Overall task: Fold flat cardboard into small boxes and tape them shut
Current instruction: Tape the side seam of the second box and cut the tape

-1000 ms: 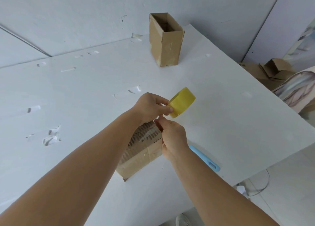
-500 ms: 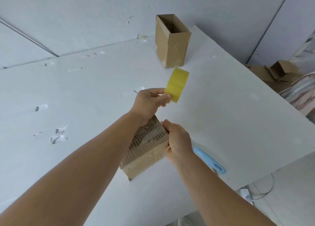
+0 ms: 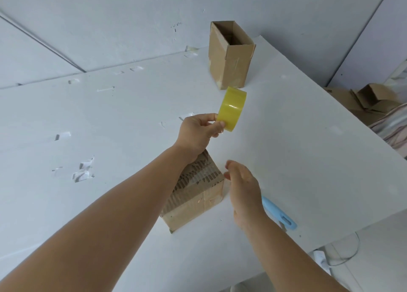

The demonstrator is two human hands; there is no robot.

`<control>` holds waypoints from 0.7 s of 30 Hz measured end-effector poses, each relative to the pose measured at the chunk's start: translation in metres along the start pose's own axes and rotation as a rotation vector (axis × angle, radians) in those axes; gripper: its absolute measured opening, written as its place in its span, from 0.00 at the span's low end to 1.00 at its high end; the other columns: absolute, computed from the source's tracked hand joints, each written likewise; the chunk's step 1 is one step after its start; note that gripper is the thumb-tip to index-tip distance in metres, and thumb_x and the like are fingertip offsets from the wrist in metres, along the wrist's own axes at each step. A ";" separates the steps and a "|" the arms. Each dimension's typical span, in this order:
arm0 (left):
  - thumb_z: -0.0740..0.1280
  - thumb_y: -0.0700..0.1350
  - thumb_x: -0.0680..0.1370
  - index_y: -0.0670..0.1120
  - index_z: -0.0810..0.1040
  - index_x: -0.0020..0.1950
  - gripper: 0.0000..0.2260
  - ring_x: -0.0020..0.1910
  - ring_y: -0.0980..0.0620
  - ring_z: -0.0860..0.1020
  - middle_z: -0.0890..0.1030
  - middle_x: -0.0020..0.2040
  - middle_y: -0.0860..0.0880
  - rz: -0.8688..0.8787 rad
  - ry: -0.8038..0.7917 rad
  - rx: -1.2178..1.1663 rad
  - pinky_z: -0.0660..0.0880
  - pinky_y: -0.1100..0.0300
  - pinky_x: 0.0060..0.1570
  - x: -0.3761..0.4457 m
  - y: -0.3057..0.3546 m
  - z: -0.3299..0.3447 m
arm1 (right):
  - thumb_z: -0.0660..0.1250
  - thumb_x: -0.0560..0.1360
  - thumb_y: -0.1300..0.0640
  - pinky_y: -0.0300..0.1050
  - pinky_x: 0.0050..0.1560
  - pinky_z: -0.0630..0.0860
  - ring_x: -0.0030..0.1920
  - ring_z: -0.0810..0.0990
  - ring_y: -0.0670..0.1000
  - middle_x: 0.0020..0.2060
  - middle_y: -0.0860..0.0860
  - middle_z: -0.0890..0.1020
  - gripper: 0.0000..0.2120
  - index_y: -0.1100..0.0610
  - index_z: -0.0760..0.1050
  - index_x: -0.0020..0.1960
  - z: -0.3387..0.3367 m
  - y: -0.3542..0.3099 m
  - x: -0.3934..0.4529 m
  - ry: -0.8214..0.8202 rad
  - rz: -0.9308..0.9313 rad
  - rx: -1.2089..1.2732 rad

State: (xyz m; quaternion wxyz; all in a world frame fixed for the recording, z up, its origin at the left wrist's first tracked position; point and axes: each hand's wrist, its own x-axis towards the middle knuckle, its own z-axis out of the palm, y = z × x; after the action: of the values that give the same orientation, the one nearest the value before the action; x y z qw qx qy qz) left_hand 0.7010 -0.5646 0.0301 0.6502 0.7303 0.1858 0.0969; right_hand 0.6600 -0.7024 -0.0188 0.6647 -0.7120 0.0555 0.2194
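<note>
Tape roll (image 3: 231, 109), yellow and translucent, sits at centre frame, lifted clear of the white table (image 3: 297, 155). The left hand (image 3: 198, 133) grips the roll at its lower edge; its fingers (image 3: 217, 124) are curled and clamped on the roll. Below it, at lower centre, a small cardboard box (image 3: 196, 195) lies on the table, its torn upper face showing bare corrugation and its near face crossed by tape strips. The left forearm passes over the box's left part and hides it. The right hand (image 3: 244, 188) is just beside the box's right edge, fingers relaxed, slightly apart and holding nothing; contact of the fingertips with the box cannot be confirmed. A light blue cutter (image 3: 279, 214) lies on the table just right of the right wrist, near the table's lower right edge. An upright open-topped cardboard box (image 3: 231, 56) stands at upper centre, near the table's far edge. Scraps of tape (image 3: 83, 170) stick to the table at left. Loose cardboard pieces (image 3: 370, 96) lie beyond the table at the right edge of the frame.
</note>
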 end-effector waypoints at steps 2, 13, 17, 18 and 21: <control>0.71 0.41 0.75 0.50 0.82 0.44 0.04 0.33 0.57 0.75 0.80 0.35 0.50 -0.005 0.012 0.011 0.72 0.70 0.36 0.000 0.000 0.000 | 0.58 0.81 0.50 0.30 0.48 0.71 0.54 0.76 0.42 0.53 0.46 0.80 0.12 0.51 0.75 0.60 0.008 -0.005 -0.013 -0.073 -0.157 -0.060; 0.71 0.43 0.75 0.48 0.83 0.43 0.02 0.35 0.54 0.76 0.81 0.35 0.52 -0.039 0.215 -0.197 0.73 0.58 0.46 -0.018 0.004 -0.022 | 0.61 0.79 0.56 0.47 0.60 0.76 0.56 0.80 0.47 0.53 0.45 0.83 0.12 0.47 0.77 0.60 0.010 -0.029 0.017 -0.413 -0.221 -0.265; 0.69 0.41 0.76 0.44 0.82 0.42 0.04 0.36 0.52 0.74 0.79 0.34 0.51 -0.043 0.327 -0.284 0.73 0.58 0.46 -0.036 -0.002 -0.037 | 0.61 0.79 0.60 0.45 0.58 0.76 0.54 0.82 0.49 0.53 0.50 0.83 0.13 0.49 0.79 0.58 0.012 -0.054 0.035 -0.643 -0.170 -0.417; 0.69 0.41 0.76 0.44 0.82 0.42 0.04 0.36 0.53 0.74 0.79 0.34 0.51 -0.043 0.340 -0.296 0.73 0.58 0.47 -0.039 -0.003 -0.040 | 0.62 0.78 0.60 0.44 0.60 0.75 0.54 0.82 0.48 0.53 0.49 0.83 0.13 0.48 0.79 0.58 0.014 -0.057 0.038 -0.673 -0.166 -0.445; 0.68 0.42 0.77 0.45 0.83 0.44 0.04 0.37 0.53 0.75 0.79 0.34 0.51 -0.022 0.332 -0.286 0.74 0.58 0.48 -0.045 0.000 -0.052 | 0.64 0.78 0.54 0.37 0.58 0.72 0.58 0.78 0.43 0.60 0.45 0.79 0.16 0.47 0.72 0.65 0.018 -0.067 0.040 -0.644 -0.213 -0.479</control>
State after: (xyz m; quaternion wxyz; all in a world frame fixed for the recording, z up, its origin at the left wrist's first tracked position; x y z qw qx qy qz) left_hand 0.6399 -0.5348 0.0422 0.7084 0.6027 0.2829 0.2341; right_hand 0.7161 -0.6695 0.0270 0.4824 -0.7433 -0.2818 0.3679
